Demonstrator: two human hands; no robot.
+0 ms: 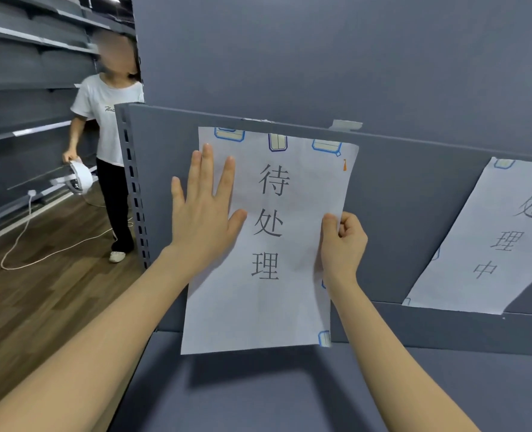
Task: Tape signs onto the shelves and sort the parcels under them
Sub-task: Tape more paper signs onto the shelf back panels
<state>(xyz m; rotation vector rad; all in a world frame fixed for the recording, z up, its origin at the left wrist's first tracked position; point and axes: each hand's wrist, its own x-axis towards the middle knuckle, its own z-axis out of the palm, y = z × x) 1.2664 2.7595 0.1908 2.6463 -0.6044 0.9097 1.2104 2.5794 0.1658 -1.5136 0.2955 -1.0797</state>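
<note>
Right hand (344, 241) is pinching the sign (268, 300) at its right edge between thumb and curled fingers, while the left hand (202, 210) is pressing flat, fingers spread, on its left edge. The sign is lying dead centre against the grey shelf panel (398, 188), tape strips (277, 142) running along its top. A second sign (492, 244) is hanging at three o'clock.

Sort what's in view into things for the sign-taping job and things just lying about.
Job: sign, pressed by left hand, pinched by right hand; tape strips; second sign; shelf panel.
Lying about: white cable on the floor; white device held by a bystander.
</note>
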